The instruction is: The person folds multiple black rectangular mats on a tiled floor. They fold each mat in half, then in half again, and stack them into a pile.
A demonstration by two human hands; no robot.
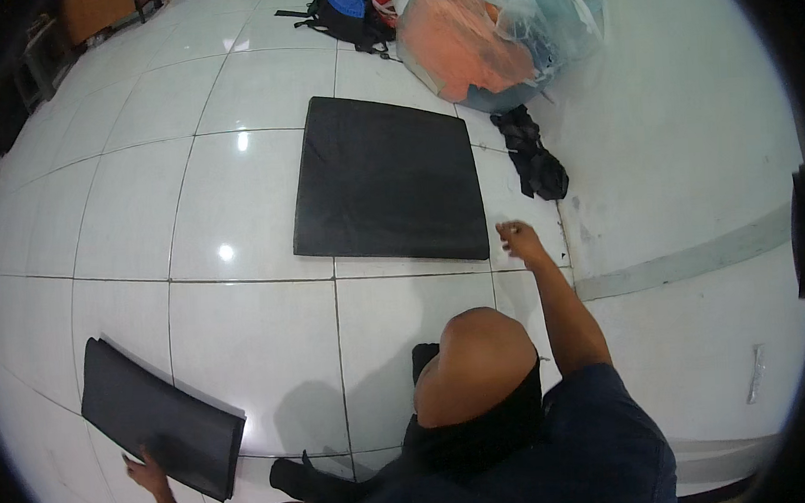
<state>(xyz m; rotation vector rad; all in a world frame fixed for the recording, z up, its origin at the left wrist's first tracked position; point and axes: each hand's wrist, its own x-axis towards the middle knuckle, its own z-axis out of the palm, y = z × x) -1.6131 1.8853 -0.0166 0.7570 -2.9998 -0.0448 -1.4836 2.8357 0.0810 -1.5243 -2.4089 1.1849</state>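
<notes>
A large black sheet (388, 181), folded and roughly square, lies on the white tiled floor in front of me. Just off its near right corner, my right hand (520, 243) hovers with loosely bent fingers and holds nothing. A smaller folded black sheet (161, 414) rests at the lower left, its layers showing along the edges. My left hand (150, 474) is at the near edge of that smaller sheet, fingers apart. Whether it presses on the sheet or is only beside it is hard to tell. My bent knee (477, 366) is between the two sheets, toward me.
A big clear plastic bag (500, 37) with orange and other items stands at the back right, beside a black and blue backpack (344, 13). Crumpled black cloth (534, 158) lies by the white wall (687, 127) on the right. Dark furniture (42, 56) stands far left.
</notes>
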